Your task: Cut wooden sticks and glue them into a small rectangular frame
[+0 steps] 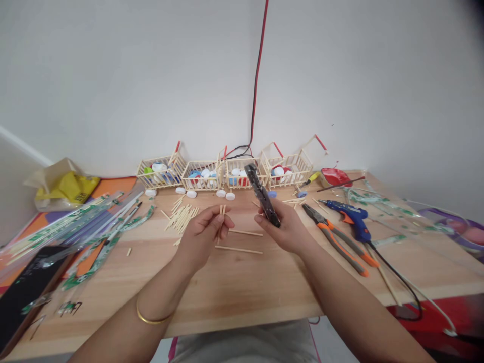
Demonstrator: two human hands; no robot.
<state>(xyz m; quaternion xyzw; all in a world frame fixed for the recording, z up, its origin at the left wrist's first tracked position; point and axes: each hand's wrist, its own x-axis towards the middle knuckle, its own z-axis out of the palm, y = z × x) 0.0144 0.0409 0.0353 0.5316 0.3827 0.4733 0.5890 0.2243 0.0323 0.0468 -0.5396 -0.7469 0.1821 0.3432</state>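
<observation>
My left hand [206,232] pinches a couple of short wooden sticks [223,209] upright between thumb and fingertips. Wrapped in my right hand [285,227] is a long black tool [261,194] with pale specks, tilted up and to the left; its exact kind I cannot make out. Between and below the hands, two longer sticks, one of them the nearer stick [239,249], lie flat and roughly parallel on the wooden table [242,292]. Left of my left hand, a loose pile of short sticks [182,217] is partly hidden by it.
Several stick-built carts [161,174] holding bottle caps line the wall. Pliers [336,237], a blue glue gun [351,217] with its cable, and a red dish [336,177] are on the right. Plastic packaging [86,227], a phone [30,297] and a yellow bag [71,186] occupy the left.
</observation>
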